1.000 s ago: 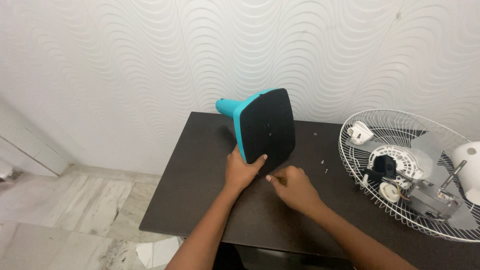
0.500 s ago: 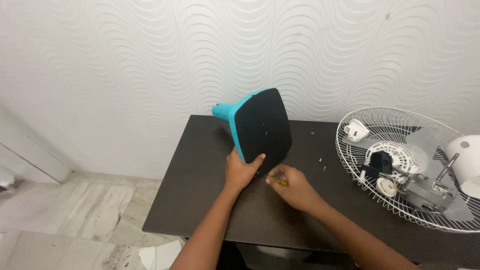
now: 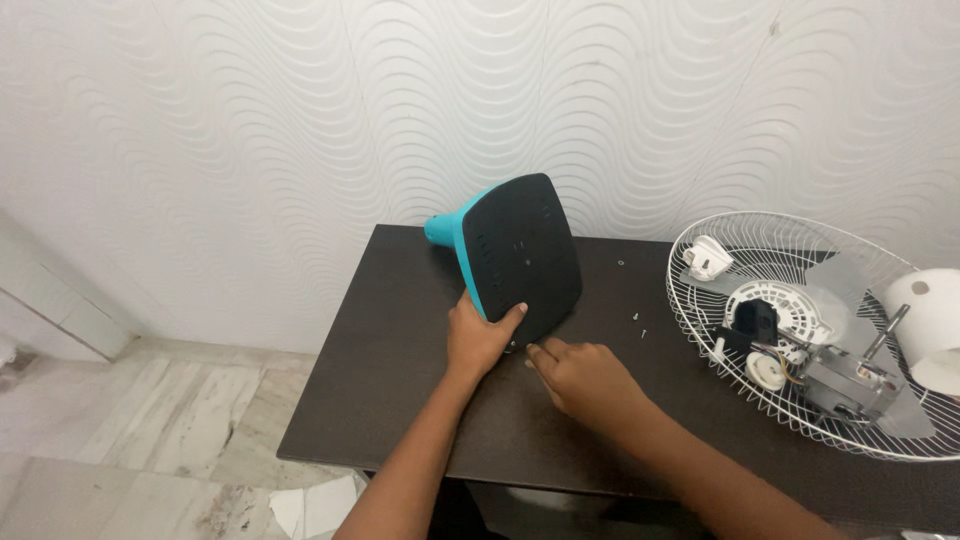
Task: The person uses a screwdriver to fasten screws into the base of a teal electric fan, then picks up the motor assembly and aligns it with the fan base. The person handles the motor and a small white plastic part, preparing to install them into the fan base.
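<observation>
A teal fan base (image 3: 520, 255) lies tipped on the dark table (image 3: 400, 390), its black underside facing me and its teal neck pointing at the wall. My left hand (image 3: 478, 340) grips the base's lower edge, thumb on the black face. My right hand (image 3: 585, 380) rests on the table just right of it, fingers curled, fingertips touching the base's bottom corner. A small yellow tool seen in this hand a moment ago is hidden under the fingers.
A white wire fan grille (image 3: 700, 305) lies at the table's right, holding a motor (image 3: 840, 385), a white plug-like part (image 3: 707, 258) and grey blades. A white housing (image 3: 925, 320) sits at the far right. Loose screws (image 3: 638, 322) lie between base and grille. Marble floor is at the left.
My right hand has turned and closed in on the base's bottom corner, hiding the yellow tool. The base has tilted slightly further back. My left hand keeps its grip.
</observation>
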